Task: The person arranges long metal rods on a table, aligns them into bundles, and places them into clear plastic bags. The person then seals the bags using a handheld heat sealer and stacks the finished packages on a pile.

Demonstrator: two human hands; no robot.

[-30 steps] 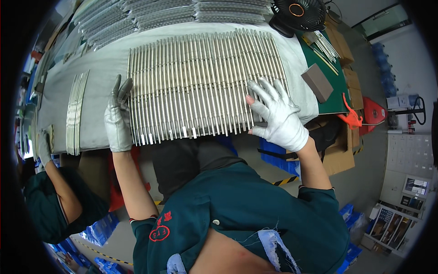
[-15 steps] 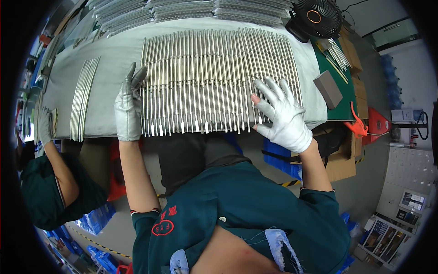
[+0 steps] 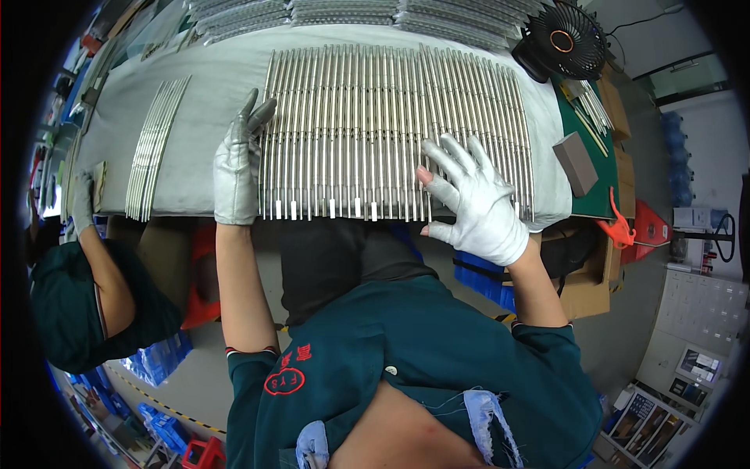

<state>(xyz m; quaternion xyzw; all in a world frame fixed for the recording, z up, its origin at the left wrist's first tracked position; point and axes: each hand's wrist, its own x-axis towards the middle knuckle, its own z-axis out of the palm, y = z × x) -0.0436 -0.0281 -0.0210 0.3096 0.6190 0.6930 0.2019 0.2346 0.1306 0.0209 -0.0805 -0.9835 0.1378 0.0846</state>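
A wide row of slim silvery metal rods (image 3: 344, 117) lies side by side on a pale cloth-covered table (image 3: 211, 102), their near ends at the table's front edge. Several rods show white near ends. Gloved in white, my left hand (image 3: 238, 176) stands on edge along the row's left side, fingers stretched and thumb apart, touching or nearly touching the outermost rod. My right hand (image 3: 480, 207), in a white glove with a bare thumb or fingertip showing, spreads flat over the near right part of the row. Neither hand grips a rod.
Left of the row lies a smaller group of rods (image 3: 156, 148). Plastic-wrapped stacks (image 3: 344, 12) line the back. A black fan (image 3: 562, 39) and a grey-brown block (image 3: 575, 162) stand at right. A co-worker's gloved hand (image 3: 83, 203) is at far left.
My right hand has slid left across the rods. My left hand keeps its place along the row's left side. The whole view has shifted slightly.
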